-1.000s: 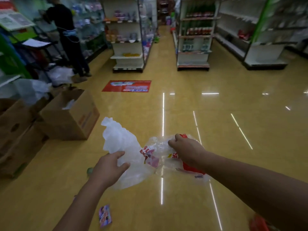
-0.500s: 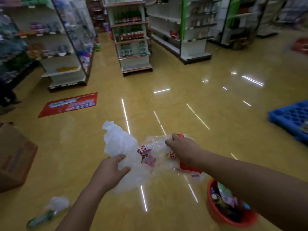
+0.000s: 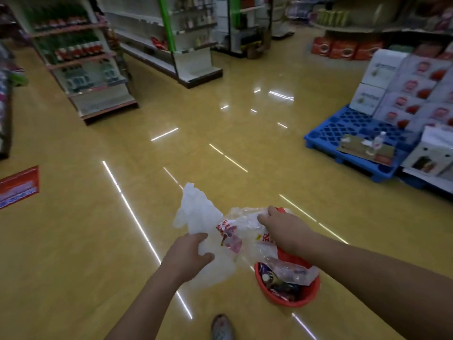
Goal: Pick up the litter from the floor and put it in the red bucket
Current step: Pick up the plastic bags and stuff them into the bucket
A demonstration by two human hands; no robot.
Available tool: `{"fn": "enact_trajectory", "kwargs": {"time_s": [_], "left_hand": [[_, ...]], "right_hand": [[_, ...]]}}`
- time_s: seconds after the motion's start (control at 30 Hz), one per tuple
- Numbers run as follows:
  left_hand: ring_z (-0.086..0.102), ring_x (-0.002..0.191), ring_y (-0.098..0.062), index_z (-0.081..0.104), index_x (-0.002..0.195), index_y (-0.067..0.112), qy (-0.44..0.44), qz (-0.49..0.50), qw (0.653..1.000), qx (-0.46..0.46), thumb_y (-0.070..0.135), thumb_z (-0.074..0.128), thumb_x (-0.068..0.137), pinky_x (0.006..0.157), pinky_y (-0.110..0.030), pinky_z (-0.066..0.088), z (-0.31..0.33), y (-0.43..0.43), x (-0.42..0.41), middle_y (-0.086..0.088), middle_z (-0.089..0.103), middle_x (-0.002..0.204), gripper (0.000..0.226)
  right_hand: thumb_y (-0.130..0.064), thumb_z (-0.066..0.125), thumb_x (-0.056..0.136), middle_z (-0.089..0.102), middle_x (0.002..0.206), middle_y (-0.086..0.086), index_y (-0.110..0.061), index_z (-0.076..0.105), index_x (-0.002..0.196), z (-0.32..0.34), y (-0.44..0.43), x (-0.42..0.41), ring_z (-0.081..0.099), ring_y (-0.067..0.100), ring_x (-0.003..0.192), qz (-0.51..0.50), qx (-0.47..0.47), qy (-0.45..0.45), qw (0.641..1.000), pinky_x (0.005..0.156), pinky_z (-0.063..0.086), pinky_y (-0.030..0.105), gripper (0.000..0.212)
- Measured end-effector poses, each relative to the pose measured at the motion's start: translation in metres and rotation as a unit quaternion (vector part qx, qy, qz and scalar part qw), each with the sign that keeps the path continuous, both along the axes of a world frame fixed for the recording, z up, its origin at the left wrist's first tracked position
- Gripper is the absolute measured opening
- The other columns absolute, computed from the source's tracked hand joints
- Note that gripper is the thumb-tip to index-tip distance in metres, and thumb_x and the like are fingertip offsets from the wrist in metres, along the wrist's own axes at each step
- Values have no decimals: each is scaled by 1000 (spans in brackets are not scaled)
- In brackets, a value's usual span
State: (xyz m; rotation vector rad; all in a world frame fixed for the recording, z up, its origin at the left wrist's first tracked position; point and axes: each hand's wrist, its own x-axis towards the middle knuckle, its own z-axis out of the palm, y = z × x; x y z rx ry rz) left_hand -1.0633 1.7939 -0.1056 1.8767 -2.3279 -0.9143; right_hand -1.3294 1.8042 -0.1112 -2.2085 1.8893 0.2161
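two bare hands reach out over a glossy yellow shop floor (image 3: 73, 241), in the lower middle of the frame. the left hand (image 3: 187, 253) grips a crumpled white plastic bag (image 3: 196, 212), fingers and thumb curled round it. the right hand (image 3: 285, 229) clutches a clear printed wrapper (image 3: 245, 229), with a scrap of red plastic under the palm. the two pieces of litter touch between the hands. the red bucket (image 3: 290, 300) sits on the floor just below the right hand, lower right of centre, partly filled with wrappers. a shoe tip (image 3: 221, 327) shows at the bottom edge. ceiling lights reflect as white streaks across the floor. shelving (image 3: 81, 60) with bottles stands at upper left, a blue pallet (image 3: 343, 123) stacked with boxes (image 3: 414, 87) at the right, and a red floor sticker (image 3: 19, 187) at the left edge.
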Motion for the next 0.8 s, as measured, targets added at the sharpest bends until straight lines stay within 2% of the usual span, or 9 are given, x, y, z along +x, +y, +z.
{"fn": "enact_trajectory", "kwargs": {"time_s": [0.1, 0.27, 0.4, 0.53, 0.7, 0.8], "left_hand": [[41, 135, -16, 43, 145, 21, -11, -56, 998, 9, 43, 66, 86, 105, -25, 36, -12, -33, -27, 0, 46, 147, 67], [40, 136, -16, 40, 147, 21, -20, -127, 991, 26, 42, 63, 88, 105, -26, 36, -28, -87, -70, -1, 44, 148, 67], [38, 137, -16, 37, 148, 21, -27, -167, 985, 44, 42, 62, 89, 106, -26, 35, -45, -128, -94, 0, 42, 149, 67], [39, 137, -16, 38, 148, 20, -36, -198, 976, 80, 43, 63, 88, 107, -27, 35, -67, -160, -117, 0, 42, 150, 69], [38, 138, -17, 38, 148, 19, -61, -241, 962, 113, 41, 65, 88, 108, -28, 34, -95, -183, -151, -1, 41, 151, 70], [43, 134, -19, 38, 148, 19, -71, -262, 954, 131, 41, 65, 87, 105, -29, 37, -110, -184, -174, -2, 42, 150, 70]], "right_hand": [[9, 46, 82, 42, 111, 9, -16, 43, 115, -9, -7, -25, 56, 29, 83, -44, 14, 7, 999, 64, 50, 42, 41], [8, 45, 84, 41, 114, 10, -15, 42, 117, -24, -30, -59, 48, 28, 78, -116, 38, 11, 992, 61, 40, 38, 41], [9, 50, 80, 41, 111, 8, -16, 43, 113, -39, -49, -82, 46, 26, 76, -174, 59, -5, 983, 59, 40, 37, 42], [9, 50, 79, 40, 113, 8, -17, 42, 115, -63, -55, -101, 45, 25, 75, -236, 96, -14, 967, 48, 27, 30, 46], [10, 45, 83, 42, 116, 10, -18, 42, 121, -93, -44, -116, 49, 23, 72, -312, 114, -32, 943, 59, 44, 34, 48], [11, 48, 82, 42, 118, 11, -18, 42, 124, -118, -36, -126, 48, 24, 71, -341, 137, -49, 929, 53, 40, 32, 51]]}}
